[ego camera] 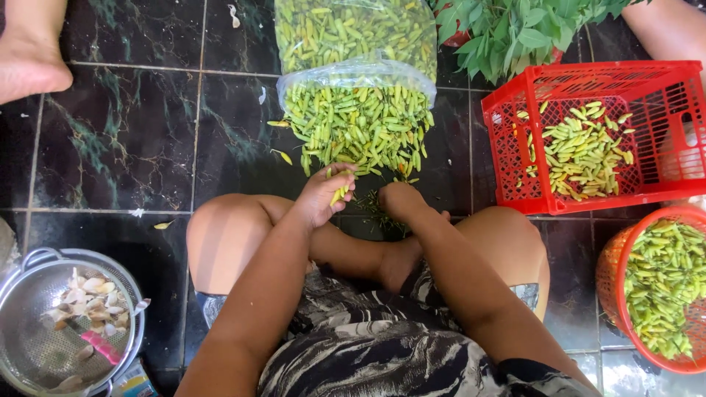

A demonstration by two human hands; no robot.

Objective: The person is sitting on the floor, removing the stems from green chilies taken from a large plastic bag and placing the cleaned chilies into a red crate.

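Observation:
I sit cross-legged on a dark tiled floor. My left hand (322, 195) is closed around a small bunch of green chili peppers (340, 187), just in front of a heap of the same peppers (360, 129) spilling from an open clear plastic bag (353, 73). My right hand (401, 198) is curled into a fist beside it, above a little pile of plucked green stems (376, 213) on the floor; I cannot see whether anything is inside it.
A red plastic crate (515, 132) with green chilies stands at right, an orange round basket (614, 294) of chilies below it. A metal colander (44, 345) with garlic sits bottom left. Leafy greens (515, 29) lie at top; another person's bare foot (29, 59) is top left.

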